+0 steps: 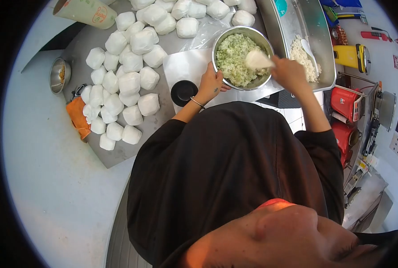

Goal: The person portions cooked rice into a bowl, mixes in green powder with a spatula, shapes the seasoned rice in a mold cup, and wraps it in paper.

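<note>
A round metal bowl point(270, 50) holds rice mixed with something green point(235, 56). My left hand point(211, 83) grips the bowl's left rim. In my right hand point(289, 73) is a pale rice paddle point(258, 60), its blade blurred over the rice. The bowl rests on a white sheet point(176, 67) next to a small black dish point(184, 93). Many white wrapped bundles point(130, 83) lie in a heap to the left. At the right, a deep steel tray point(326, 53) contains white rice point(299, 53) and a white spoon point(312, 54).
A paper-like cup point(88, 13) lies at the upper left. Near the table's left edge are a small metal bowl point(56, 77) and an orange cloth point(77, 117). Red containers point(343, 103) and a yellow one point(347, 56) stand beyond the tray.
</note>
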The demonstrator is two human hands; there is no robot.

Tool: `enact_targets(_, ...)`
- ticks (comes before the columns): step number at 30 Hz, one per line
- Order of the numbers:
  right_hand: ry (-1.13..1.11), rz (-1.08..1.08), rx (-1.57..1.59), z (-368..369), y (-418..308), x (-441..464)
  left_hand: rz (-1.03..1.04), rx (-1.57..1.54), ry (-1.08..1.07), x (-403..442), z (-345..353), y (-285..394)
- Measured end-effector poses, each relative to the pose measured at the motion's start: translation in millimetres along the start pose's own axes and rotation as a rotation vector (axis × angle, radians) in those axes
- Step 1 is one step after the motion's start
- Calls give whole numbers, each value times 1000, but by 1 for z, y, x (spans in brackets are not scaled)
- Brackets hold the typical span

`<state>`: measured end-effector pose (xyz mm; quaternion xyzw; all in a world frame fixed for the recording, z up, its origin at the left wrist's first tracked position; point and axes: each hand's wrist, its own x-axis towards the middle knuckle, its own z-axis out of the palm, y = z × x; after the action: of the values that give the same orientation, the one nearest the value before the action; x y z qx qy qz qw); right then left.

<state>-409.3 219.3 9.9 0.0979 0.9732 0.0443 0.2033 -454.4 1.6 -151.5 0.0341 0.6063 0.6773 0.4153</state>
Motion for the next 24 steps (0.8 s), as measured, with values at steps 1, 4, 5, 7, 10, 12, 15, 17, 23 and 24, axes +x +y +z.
enact_targets(1,21,19,-36,2,7,3,-5,15,-2,1,-1,-2)
enact_targets(4,20,50,-108,19,22,25,-14,67,-25,5,-6,-3)
enact_targets(5,-24,33,-115,30,18,36,-13,82,-33,5,-8,-1)
enact_targets(7,-125,39,-129,43,7,59,-18,96,-58,5,-12,1)
enact_targets(10,-89,89,-27,33,19,85,-31,88,-99,7,-18,1)
enact_targets(12,-127,62,0,40,30,106,-36,82,-112,8,-19,1)
enact_targets(15,-113,-73,-18,41,33,123,-53,93,-124,9,-22,4)
enact_targets(17,-59,-243,4,47,36,136,-86,100,-140,8,-23,6)
enact_targets(23,-27,-508,139,47,16,134,-77,40,-132,9,-26,2)
enact_targets(24,-17,-532,154,46,15,126,-67,22,-133,9,-26,0)
